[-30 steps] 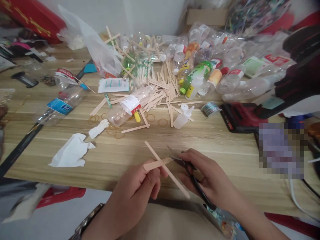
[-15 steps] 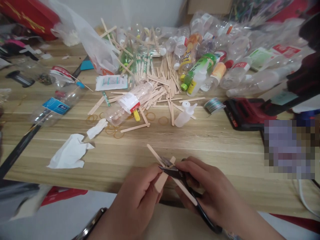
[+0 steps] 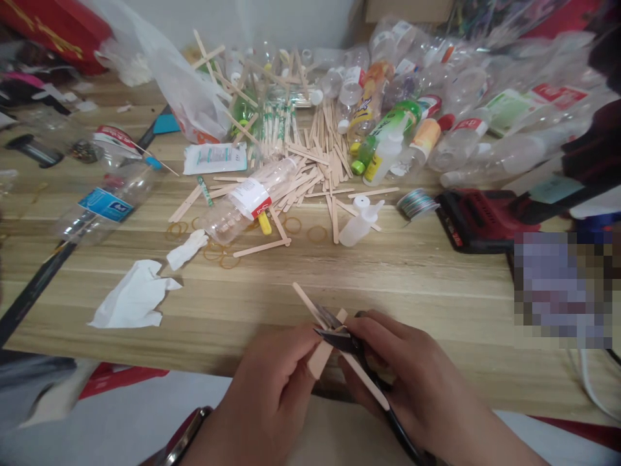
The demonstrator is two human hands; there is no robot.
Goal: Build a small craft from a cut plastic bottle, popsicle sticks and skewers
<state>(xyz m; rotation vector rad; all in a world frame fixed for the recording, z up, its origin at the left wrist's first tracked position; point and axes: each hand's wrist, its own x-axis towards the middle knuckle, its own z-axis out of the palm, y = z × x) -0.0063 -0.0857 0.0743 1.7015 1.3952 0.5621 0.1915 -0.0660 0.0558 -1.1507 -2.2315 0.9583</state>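
Note:
At the table's front edge my left hand [image 3: 286,369] pinches a pair of crossed wooden craft sticks [image 3: 320,360]. The longer stick runs from upper left to lower right, beneath the scissors. My right hand [image 3: 402,362] is closed on black-handled scissors [image 3: 356,353]. Their blades are parted around the place where the sticks cross, close to my left thumb. Whether a rubber band or something else binds the crossing is too small to tell. Part of the scissor handles is hidden by my right fingers.
Beyond my hands lie a clear plastic bottle [image 3: 233,217], a small white dropper bottle [image 3: 354,226], loose craft sticks [image 3: 310,175] and rubber bands [image 3: 317,233]. Tissues [image 3: 138,294] are at left. A red-black power tool [image 3: 480,220] stands right. Many plastic bottles [image 3: 460,90] fill the back.
Both hands, with the crossed sticks and scissors, have shifted slightly right and down in the view. The scissor blades remain parted around the crossing.

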